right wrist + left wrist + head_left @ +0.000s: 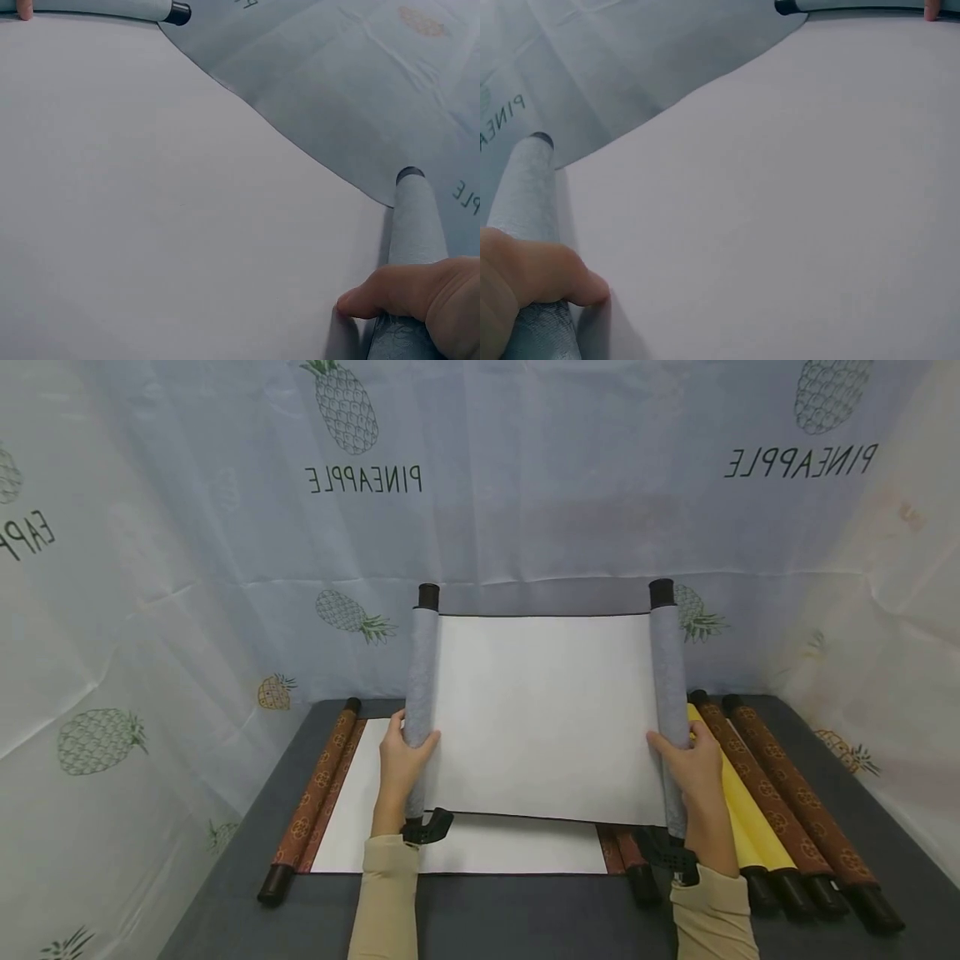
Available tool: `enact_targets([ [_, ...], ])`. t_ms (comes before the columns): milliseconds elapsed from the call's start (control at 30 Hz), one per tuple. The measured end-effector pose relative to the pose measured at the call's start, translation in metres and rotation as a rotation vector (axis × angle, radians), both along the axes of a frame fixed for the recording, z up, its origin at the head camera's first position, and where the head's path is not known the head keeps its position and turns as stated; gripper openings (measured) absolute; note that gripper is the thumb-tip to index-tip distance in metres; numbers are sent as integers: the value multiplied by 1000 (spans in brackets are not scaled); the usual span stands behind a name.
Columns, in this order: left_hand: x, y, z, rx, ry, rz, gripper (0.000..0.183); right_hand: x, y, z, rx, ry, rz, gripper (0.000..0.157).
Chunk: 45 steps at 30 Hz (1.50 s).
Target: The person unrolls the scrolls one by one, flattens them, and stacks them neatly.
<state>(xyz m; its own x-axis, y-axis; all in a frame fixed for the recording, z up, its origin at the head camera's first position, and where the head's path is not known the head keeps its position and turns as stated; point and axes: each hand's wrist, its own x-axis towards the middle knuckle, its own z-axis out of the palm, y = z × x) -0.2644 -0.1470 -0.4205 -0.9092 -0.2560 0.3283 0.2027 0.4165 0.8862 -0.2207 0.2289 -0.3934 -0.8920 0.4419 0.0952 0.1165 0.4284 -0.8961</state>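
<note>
A grey-backed scroll (543, 718) is held up, partly unrolled, with its blank white face showing. My left hand (403, 760) grips its left roll (422, 677), the thumb lying over the front edge of the white sheet. On the other side my right hand (693, 768) grips the right roll (667, 668) in the same way. Black end caps stick out at the tops of both rolls. In the left wrist view the thumb (562, 277) crosses the grey roll; the right wrist view shows the other thumb (382, 292) likewise. The fingers behind the rolls are mostly hidden.
Behind the raised scroll, a brown-patterned scroll (352, 810) lies partly unrolled on the dark table (525, 918). Rolled yellow scrolls (757, 827) and brown patterned scrolls (810, 802) lie side by side at the right. A pale pineapple-print curtain (525, 510) hangs around the table.
</note>
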Motion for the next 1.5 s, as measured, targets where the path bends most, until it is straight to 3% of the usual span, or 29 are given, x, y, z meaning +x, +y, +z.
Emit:
enact_targets([
  [367,0,-2,0,-8,25,34,54,4,-1,3,-56,-10,-2,57],
  [667,1,-6,0,-17,14,44,54,2,1,2,-54,20,-78,59],
  [867,1,-7,1,-37,35,44,56,3,2,2,-52,12,-86,60],
  [1167,2,-4,2,23,-56,-27,62,3,0,6,-91,-7,-77,62],
  [1367,1,-3,1,10,-27,26,60,4,2,7,-71,-37,-131,63],
  [1500,0,-5,1,21,-48,36,71,5,4,6,-62,-49,-121,74],
])
